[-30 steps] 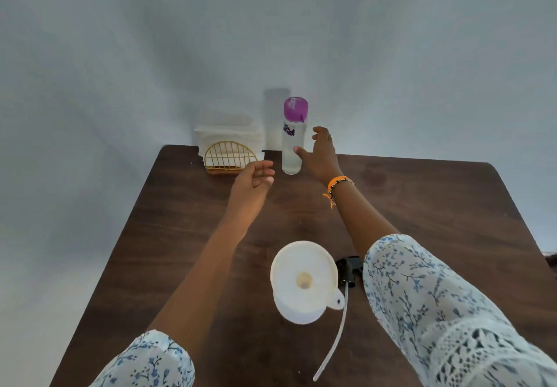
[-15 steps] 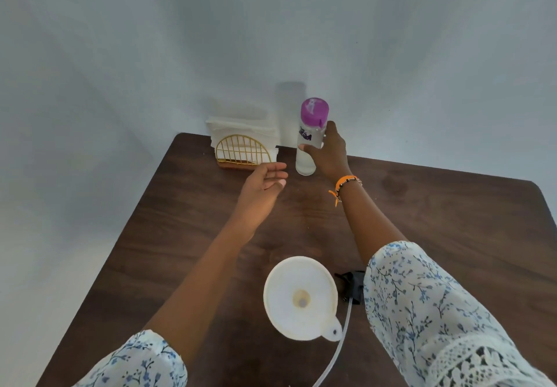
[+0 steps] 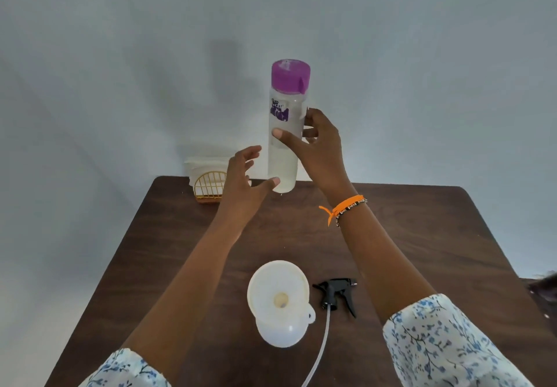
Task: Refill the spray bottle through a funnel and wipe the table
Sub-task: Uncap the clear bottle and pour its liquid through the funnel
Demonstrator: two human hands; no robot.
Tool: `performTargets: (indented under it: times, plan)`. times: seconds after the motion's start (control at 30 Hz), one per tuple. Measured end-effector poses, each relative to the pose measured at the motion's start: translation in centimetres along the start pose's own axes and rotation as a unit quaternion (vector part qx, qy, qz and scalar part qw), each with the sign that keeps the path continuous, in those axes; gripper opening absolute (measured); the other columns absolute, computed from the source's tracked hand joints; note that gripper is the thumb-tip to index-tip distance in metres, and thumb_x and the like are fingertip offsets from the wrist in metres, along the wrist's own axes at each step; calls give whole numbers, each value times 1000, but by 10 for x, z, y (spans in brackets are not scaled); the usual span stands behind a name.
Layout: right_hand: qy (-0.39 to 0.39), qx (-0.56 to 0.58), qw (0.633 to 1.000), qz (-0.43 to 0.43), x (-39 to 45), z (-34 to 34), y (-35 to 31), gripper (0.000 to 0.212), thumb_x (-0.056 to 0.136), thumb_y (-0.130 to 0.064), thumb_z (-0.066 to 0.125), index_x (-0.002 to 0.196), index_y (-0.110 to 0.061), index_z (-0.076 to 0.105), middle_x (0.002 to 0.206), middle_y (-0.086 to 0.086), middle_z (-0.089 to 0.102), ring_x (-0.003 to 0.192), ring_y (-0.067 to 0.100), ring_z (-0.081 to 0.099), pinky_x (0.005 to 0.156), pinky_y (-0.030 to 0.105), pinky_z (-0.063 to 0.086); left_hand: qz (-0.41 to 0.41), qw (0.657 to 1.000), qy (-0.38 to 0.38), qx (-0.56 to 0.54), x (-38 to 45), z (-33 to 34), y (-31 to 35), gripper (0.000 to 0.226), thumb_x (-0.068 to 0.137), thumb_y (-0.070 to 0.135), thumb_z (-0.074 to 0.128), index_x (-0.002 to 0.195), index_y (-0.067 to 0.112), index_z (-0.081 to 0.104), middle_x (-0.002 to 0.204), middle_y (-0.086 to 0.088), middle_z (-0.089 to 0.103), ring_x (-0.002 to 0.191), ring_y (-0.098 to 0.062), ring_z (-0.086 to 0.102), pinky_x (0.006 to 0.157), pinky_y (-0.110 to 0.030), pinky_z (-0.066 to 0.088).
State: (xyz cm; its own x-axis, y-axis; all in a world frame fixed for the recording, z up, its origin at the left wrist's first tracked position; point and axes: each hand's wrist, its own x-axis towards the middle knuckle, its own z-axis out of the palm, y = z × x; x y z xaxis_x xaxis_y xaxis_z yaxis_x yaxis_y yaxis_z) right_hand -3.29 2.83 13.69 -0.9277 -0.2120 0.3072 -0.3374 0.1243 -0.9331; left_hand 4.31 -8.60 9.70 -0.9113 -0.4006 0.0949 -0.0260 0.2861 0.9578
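My right hand (image 3: 319, 151) grips a clear water bottle (image 3: 284, 157) with a purple cap, holding it upright in the air above the far edge of the table. Just left of it, my left hand (image 3: 241, 184) is open, its thumb touching the bottle's bottom. Near me, a white funnel (image 3: 278, 293) sits in the neck of a white spray bottle (image 3: 283, 334) standing on the brown table (image 3: 422, 251). The black spray head (image 3: 337, 293) lies to the funnel's right, and its thin white tube trails toward me.
A gold wire napkin holder (image 3: 209, 189) with white napkins stands at the table's far left corner, against the pale wall. Something dark shows at the right edge of view, beyond the table.
My right hand closed on the water bottle and lifted it off the table. My left hand rose with it toward the bottle's base. The spray head came into full view.
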Motion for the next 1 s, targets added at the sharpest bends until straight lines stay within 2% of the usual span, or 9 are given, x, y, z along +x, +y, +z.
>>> performTargets:
  times: [0.1, 0.2, 0.3, 0.43, 0.57, 0.7, 0.77, 0.83, 1.0]
  plan:
    - [16, 14, 1000, -19, -12, -9, -30, 39, 78, -35, 71, 109, -15, 60, 102, -4, 67, 88, 12, 64, 71, 17, 50, 20, 1000, -21, -5, -11, -6, 20, 63, 78, 19, 73, 130, 27, 38, 139, 7, 42, 126, -9, 40, 104, -28, 34]
    - [21, 52, 998, -30, -28, -17, -56, 31, 82, -30, 68, 107, -12, 63, 99, 0, 69, 81, 7, 66, 69, 19, 52, 24, 998, -61, -21, -27, -13, 41, 65, 78, 27, 72, 132, 28, 36, 141, 8, 41, 127, -12, 42, 104, -34, 39]
    - [19, 88, 995, -46, -46, -22, -80, 24, 86, -25, 64, 106, -11, 65, 98, 2, 70, 79, 3, 66, 69, 18, 52, 48, 995, -91, -11, -47, -18, 57, 65, 80, 32, 69, 134, 27, 34, 133, 15, 42, 119, -8, 43, 93, -24, 41]
    - [9, 114, 991, -70, -65, -24, -104, 20, 88, -24, 61, 106, -16, 65, 102, 2, 71, 92, 16, 67, 84, 33, 55, 92, 993, -73, -12, -65, -25, 71, 57, 77, 33, 71, 127, 28, 43, 129, 8, 53, 116, -11, 51, 90, -23, 46]
    - [27, 127, 986, -102, -76, -27, -127, 27, 87, -19, 62, 113, -9, 62, 107, 4, 69, 87, 10, 67, 78, 27, 54, 130, 990, -47, -32, -82, -30, 86, 49, 75, 32, 74, 115, 36, 46, 109, 21, 55, 99, 0, 56, 70, -8, 45]
    - [77, 125, 982, -122, -76, -29, -152, 46, 79, -35, 69, 119, -17, 55, 114, -2, 64, 96, 11, 63, 77, 22, 51, 148, 988, -17, -30, -92, -32, 101, 50, 74, 34, 74, 113, 38, 43, 107, 22, 51, 91, 3, 53, 62, -2, 43]
    - [107, 143, 976, -124, -73, -31, -168, 48, 78, -36, 71, 119, -18, 54, 113, -1, 62, 95, 13, 61, 76, 21, 50, 154, 988, -6, -25, -95, -32, 106, 52, 73, 34, 74, 116, 34, 46, 113, 16, 54, 96, -3, 55, 71, -5, 44]
    - [132, 161, 970, -129, -70, -34, -185, 46, 78, -36, 72, 116, -18, 54, 109, 0, 61, 88, 10, 61, 76, 23, 52, 157, 987, -10, -24, -97, -33, 109, 56, 72, 34, 75, 122, 29, 49, 122, 9, 56, 104, -9, 55, 83, -17, 47]
    - [145, 171, 966, -129, -63, -38, -210, 39, 78, -41, 70, 98, -9, 61, 88, 3, 61, 76, 13, 59, 70, 25, 51, 176, 984, -32, -27, -104, -32, 114, 54, 71, 34, 76, 118, 34, 48, 122, 9, 58, 107, -12, 57, 88, -26, 51]
